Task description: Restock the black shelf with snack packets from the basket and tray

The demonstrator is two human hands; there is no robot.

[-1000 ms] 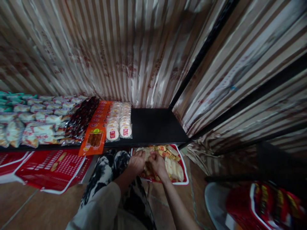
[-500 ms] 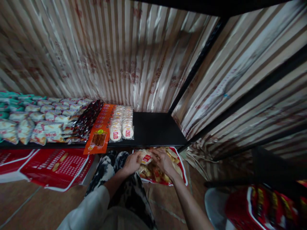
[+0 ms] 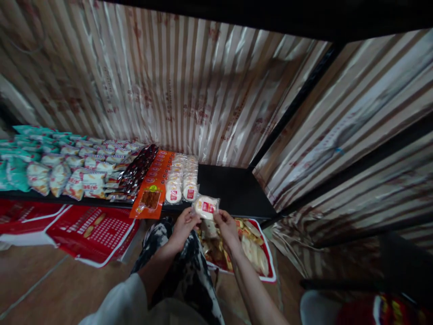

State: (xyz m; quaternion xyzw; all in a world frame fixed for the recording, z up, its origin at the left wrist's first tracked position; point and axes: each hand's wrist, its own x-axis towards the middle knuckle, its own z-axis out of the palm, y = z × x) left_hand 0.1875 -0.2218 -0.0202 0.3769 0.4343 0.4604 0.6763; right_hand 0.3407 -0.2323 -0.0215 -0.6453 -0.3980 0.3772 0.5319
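Observation:
Between my two hands is a round white cracker packet (image 3: pixel 206 206) in clear wrap with a red label. My left hand (image 3: pixel 184 226) pinches its lower left edge, and my right hand (image 3: pixel 227 228) grips its lower right side. The packet is held just in front of the edge of a black shelf (image 3: pixel 233 189). Two rows of similar white cracker packets (image 3: pixel 181 178) lie on that shelf, just behind and left of it. Below my right hand stands a red bag with a white rim (image 3: pixel 269 253), holding several wrapped snacks.
Left of the cracker rows lie an orange snack packet (image 3: pixel 149 194), dark glossy packets (image 3: pixel 140 174), white snack bags (image 3: pixel 91 180) and green bags (image 3: pixel 16 169). Red bags (image 3: pixel 98 232) stand below the shelf. A black post (image 3: pixel 291 113) rises at the shelf's right; striped cloth (image 3: pixel 189 85) hangs behind.
Both hands have lifted the cracker packet from over the red bag up to the shelf's front edge. The label now faces me plainly. The view has shifted slightly left.

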